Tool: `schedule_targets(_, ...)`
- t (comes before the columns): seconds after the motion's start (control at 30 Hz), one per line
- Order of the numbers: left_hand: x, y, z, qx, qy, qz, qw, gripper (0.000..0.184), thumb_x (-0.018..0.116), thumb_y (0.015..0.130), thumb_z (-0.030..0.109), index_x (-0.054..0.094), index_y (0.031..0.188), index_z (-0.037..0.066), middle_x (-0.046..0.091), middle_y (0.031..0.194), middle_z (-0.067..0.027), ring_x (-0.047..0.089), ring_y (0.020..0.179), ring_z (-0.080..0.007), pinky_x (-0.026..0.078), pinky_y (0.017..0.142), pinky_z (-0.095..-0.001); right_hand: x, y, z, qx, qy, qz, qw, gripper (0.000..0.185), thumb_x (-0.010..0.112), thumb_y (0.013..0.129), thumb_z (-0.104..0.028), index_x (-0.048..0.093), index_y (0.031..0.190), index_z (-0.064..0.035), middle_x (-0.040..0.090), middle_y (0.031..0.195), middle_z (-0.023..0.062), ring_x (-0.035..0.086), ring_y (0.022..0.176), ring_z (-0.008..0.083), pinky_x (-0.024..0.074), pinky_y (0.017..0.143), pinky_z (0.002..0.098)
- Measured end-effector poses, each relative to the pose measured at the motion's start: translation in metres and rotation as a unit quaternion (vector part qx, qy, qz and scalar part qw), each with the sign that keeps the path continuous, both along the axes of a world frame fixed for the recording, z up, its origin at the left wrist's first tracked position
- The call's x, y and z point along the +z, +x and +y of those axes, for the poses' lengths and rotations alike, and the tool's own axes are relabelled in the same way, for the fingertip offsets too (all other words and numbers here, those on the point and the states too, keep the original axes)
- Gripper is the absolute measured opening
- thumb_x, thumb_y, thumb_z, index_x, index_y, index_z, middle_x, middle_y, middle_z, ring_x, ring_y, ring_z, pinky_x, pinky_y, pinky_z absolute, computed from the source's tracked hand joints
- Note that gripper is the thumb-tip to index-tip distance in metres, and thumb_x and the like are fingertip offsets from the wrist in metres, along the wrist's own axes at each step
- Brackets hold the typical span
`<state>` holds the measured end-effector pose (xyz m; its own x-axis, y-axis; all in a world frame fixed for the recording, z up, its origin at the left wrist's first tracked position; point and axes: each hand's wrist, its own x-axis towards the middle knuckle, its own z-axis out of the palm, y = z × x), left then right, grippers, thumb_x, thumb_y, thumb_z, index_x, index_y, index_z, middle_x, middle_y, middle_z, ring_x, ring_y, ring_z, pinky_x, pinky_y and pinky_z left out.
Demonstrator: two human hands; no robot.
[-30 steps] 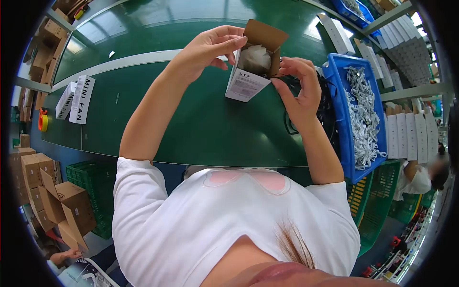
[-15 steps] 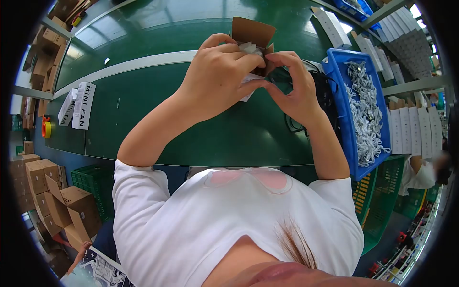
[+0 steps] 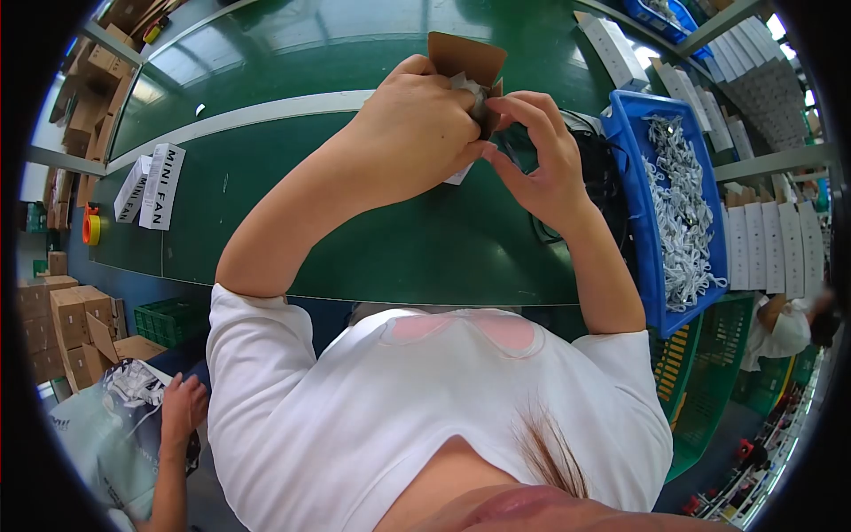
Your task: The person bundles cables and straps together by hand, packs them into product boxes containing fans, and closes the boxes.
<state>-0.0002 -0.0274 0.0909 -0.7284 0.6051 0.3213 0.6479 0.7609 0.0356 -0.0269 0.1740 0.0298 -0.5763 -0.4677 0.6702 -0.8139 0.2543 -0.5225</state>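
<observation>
At 12 o'clock, pale contents (image 3: 467,85) are seemingly being tucked into a box (image 3: 470,58) by the left hand (image 3: 421,129) (either hand's finger clamping cannot be told), steadying by the right hand (image 3: 545,164) being needed.

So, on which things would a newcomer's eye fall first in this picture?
Probably on the left hand and right hand, close together at a small open box near the top centre. Next, the bright blue tray of white cords on the right, then the MINI FAN boxes at the left of the green table.
</observation>
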Motion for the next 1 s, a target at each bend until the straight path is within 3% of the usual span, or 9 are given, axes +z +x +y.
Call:
schedule_targets(0.1,-0.005,0.0,0.0,-0.005,0.007,0.013,1.0,0.009,0.071,0.085,0.021,0.071,0.085,0.012,0.064,0.085,0.0011,0.06,0.087,-0.0191,0.036,0.104,-0.0355,0.001,0.0,0.002,-0.018,-0.003,0.014,1.0,0.056,0.075,0.073,0.006,0.06,0.125,-0.0104,0.056,0.116,0.0076,0.061,0.088,0.0207,0.0511,0.073,0.0274)
schedule_targets(0.23,-0.021,0.005,-0.004,0.024,0.187,0.083,0.979,0.006,0.072,0.084,0.018,0.072,0.085,0.012,0.064,0.086,0.0,0.061,0.088,-0.0198,0.037,0.104,-0.0371,0.0,-0.001,0.004,-0.001,-0.013,0.009,1.0,0.055,0.076,0.074,0.006,0.063,0.125,-0.012,0.054,0.119,0.0069,0.06,0.088,0.0202,0.0507,0.071,0.0259)
schedule_targets(0.57,-0.009,0.009,0.002,0.004,0.075,0.075,0.994,0.004,0.075,0.081,0.014,0.072,0.082,0.013,0.068,0.098,0.0011,0.061,0.084,-0.0196,0.04,0.101,-0.035,-0.003,0.002,-0.002,-0.017,-0.013,0.045,0.999,0.05,0.075,0.075,0.003,0.065,0.122,-0.0116,0.052,0.122,0.0065,0.059,0.088,0.0184,0.0508,0.071,0.0253)
schedule_targets(0.67,-0.02,0.003,-0.009,0.045,0.207,0.079,0.974,0.012,0.075,0.083,0.015,0.07,0.093,0.011,0.067,0.106,0.0006,0.059,0.085,-0.0148,0.042,0.093,-0.0276,-0.002,0.0,-0.001,-0.012,-0.012,0.048,0.999,0.048,0.074,0.076,0.003,0.065,0.121,-0.0119,0.052,0.123,0.0066,0.059,0.088,0.0188,0.0507,0.072,0.0259)
schedule_targets(0.73,-0.038,-0.012,-0.019,0.117,0.496,0.103,0.854,0.028,0.069,0.091,0.027,0.063,0.112,0.01,0.059,0.087,0.0023,0.048,0.071,-0.0107,0.041,0.074,-0.0251,-0.004,0.001,-0.001,-0.015,-0.013,0.048,0.999,0.047,0.072,0.077,0.003,0.066,0.121,-0.0121,0.051,0.124,0.0066,0.058,0.087,0.0192,0.0506,0.073,0.0265)
schedule_targets(0.77,-0.047,-0.013,-0.022,0.113,0.494,0.096,0.857,0.028,0.069,0.091,0.027,0.063,0.112,0.01,0.059,0.087,0.0023,0.048,0.071,-0.0107,0.041,0.074,-0.0251,-0.005,0.004,-0.002,-0.023,-0.016,0.044,0.999,0.047,0.072,0.077,0.003,0.066,0.121,-0.0121,0.051,0.124,0.0066,0.058,0.087,0.0192,0.0506,0.073,0.0265)
schedule_targets(0.83,-0.064,-0.018,-0.026,0.076,0.601,-0.149,0.782,0.036,0.067,0.093,0.031,0.058,0.12,0.008,0.056,0.088,0.0024,0.046,0.069,-0.0083,0.038,0.069,-0.0225,-0.005,0.005,-0.003,-0.012,0.026,0.066,0.997,0.047,0.071,0.078,0.003,0.065,0.122,-0.0108,0.051,0.126,0.0078,0.057,0.089,0.0204,0.0506,0.076,0.0277)
schedule_targets(0.9,-0.069,-0.03,-0.025,0.031,0.653,-0.384,0.652,0.045,0.065,0.095,0.034,0.054,0.128,0.007,0.054,0.089,0.0025,0.043,0.068,-0.006,0.036,0.064,-0.0199,-0.001,0.001,-0.006,-0.005,0.064,0.094,0.993,0.047,0.07,0.079,0.002,0.065,0.123,-0.0095,0.051,0.128,0.0091,0.057,0.092,0.0216,0.0506,0.08,0.0288)
schedule_targets(1.0,-0.065,-0.027,-0.016,0.009,0.652,-0.367,0.663,0.053,0.062,0.096,0.037,0.049,0.136,0.006,0.05,0.09,0.0021,0.041,0.068,-0.0039,0.032,0.06,-0.0171,-0.008,0.005,-0.009,-0.007,0.046,0.068,0.997,0.043,0.066,0.08,0.0,0.062,0.122,-0.0077,0.055,0.127,0.0103,0.059,0.089,0.0267,0.0519,0.078,0.0331)
